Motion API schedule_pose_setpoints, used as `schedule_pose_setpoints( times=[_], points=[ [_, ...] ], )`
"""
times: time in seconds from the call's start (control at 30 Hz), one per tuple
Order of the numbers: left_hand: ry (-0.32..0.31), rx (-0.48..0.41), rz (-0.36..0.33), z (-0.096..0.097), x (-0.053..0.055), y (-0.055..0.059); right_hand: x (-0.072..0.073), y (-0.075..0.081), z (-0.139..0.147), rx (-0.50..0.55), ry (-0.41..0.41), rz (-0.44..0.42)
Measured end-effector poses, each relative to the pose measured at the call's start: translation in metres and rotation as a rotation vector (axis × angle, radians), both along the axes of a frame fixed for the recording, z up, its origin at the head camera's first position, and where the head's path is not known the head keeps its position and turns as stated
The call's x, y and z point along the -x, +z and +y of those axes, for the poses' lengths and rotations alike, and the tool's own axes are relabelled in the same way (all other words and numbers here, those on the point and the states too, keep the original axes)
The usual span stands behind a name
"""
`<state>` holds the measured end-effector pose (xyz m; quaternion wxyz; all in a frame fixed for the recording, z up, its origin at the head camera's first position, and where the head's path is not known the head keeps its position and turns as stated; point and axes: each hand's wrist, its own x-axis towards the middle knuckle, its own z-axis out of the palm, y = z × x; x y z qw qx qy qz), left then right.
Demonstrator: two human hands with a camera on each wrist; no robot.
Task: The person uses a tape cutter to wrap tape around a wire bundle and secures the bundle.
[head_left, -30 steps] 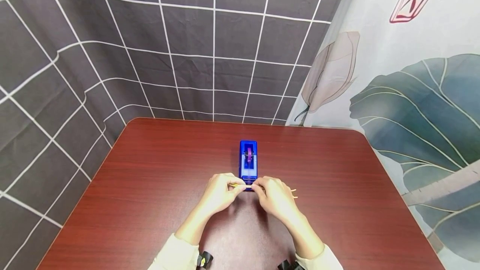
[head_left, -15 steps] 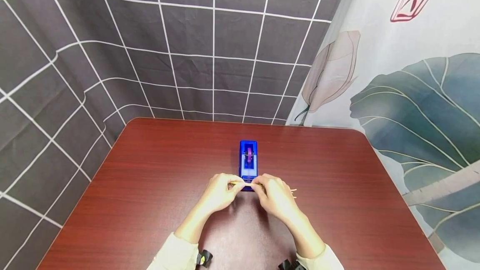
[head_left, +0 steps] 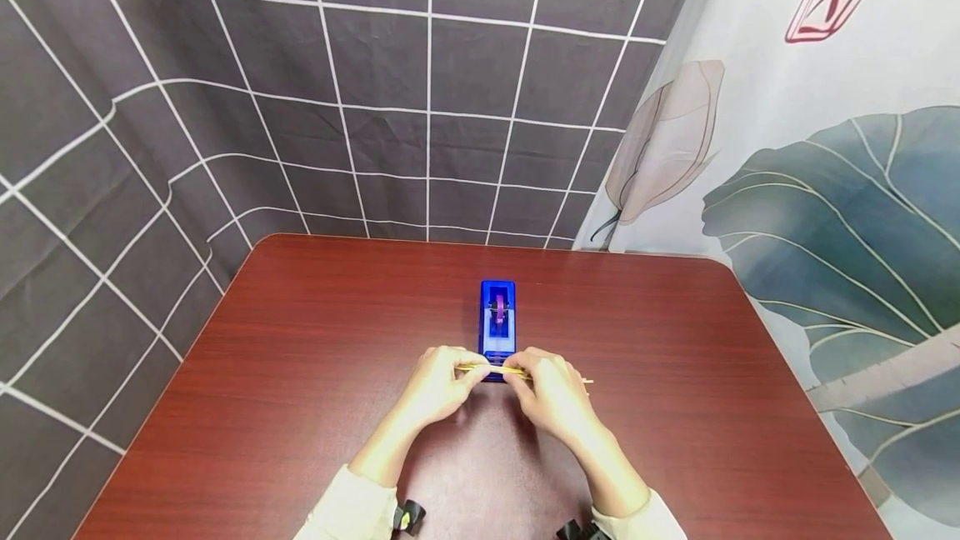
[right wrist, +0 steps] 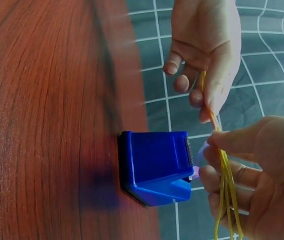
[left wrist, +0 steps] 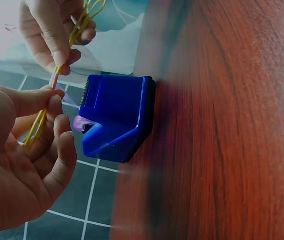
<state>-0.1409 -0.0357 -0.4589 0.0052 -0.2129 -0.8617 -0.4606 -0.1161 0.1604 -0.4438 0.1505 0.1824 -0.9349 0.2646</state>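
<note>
Both hands pinch a bundle of yellow rubber bands (head_left: 517, 372) just over the front end of a blue tape dispenser (head_left: 497, 344). My left hand (head_left: 441, 386) holds one part between thumb and fingertips, and my right hand (head_left: 553, 397) grips it a short way along. Looped ends of the rubber bands (left wrist: 84, 21) stick out past the right hand in the left wrist view. A strip of clear tape (right wrist: 202, 150) shows beside the fingertips, near the dispenser's toothed cutter (left wrist: 84, 91). Inside the dispenser sits a purple tape roll (head_left: 498, 309).
The dispenser stands on a reddish-brown wooden table (head_left: 337, 298). Behind the table hangs a dark grey curtain (head_left: 382, 140) with white grid lines. A pale curtain with leaf prints (head_left: 825, 215) hangs at the right.
The hands stay almost in place over the dispenser. Between and beside the fingers, the bundle has turned slightly, and its ends past the right hand show differently.
</note>
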Motion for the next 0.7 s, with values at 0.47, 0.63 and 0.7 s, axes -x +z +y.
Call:
schedule_pose_setpoints(
  times=[0.47, 0.63, 0.7],
  points=[
    [0.003, -0.011, 0.112, 0.0, 0.0002, -0.0021, 0.0061, 0.0028, 0.0005, -0.032, 0.005, -0.14],
    [0.024, -0.025, 0.021, 0.0007, 0.0, -0.0018, 0.0076, 0.0062, 0.0014, -0.023, 0.044, -0.162],
    [0.053, -0.018, -0.014, 0.0011, 0.0005, -0.0009, 0.008, 0.0056, 0.0018, -0.026, 0.054, -0.147]
  ],
)
